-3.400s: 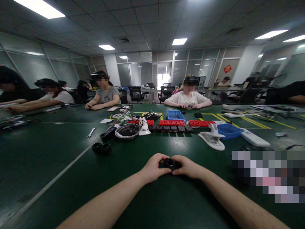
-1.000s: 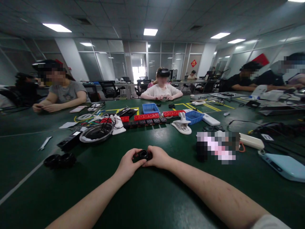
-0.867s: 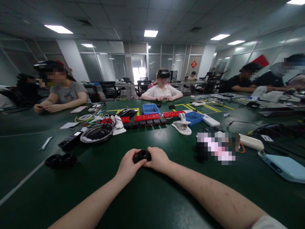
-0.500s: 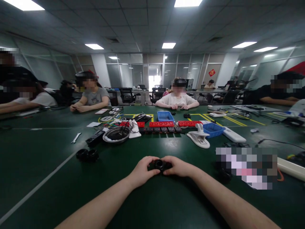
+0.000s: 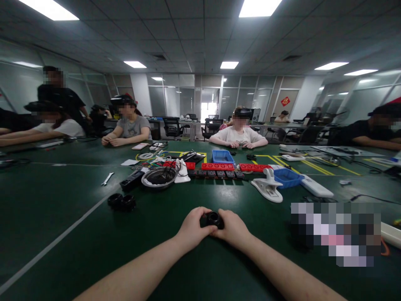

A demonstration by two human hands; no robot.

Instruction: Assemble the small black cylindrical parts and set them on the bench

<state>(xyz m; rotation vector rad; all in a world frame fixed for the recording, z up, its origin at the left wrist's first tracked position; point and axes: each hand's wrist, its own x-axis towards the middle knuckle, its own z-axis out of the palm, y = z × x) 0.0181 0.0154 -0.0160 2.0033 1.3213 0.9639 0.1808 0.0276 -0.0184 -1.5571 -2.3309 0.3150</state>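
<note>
Head | black part (image 5: 213,219) held | black rings (image 5: 121,202) left | bowl (image 5: 158,178), white clamp (image 5: 268,189) beyond

Two forearms and two hands are recorded in the head view. The left forearm (image 5: 138,271) is seen uncovered along its whole visible length, from the lower frame edge to the wrist. The right forearm (image 5: 288,276) is likewise seen uncovered as far as the wrist. Both are noted as slender and tapering toward the wrists. The left hand (image 5: 192,228) is bare, and its back, knuckles and thumb are shown. The right hand (image 5: 233,228) is bare, and its back and knuckles are shown. Upper arms, shoulders and clothing are cut off by the frame edge and cannot be assessed. Fine surface detail is blurred near the lower edge.
</note>
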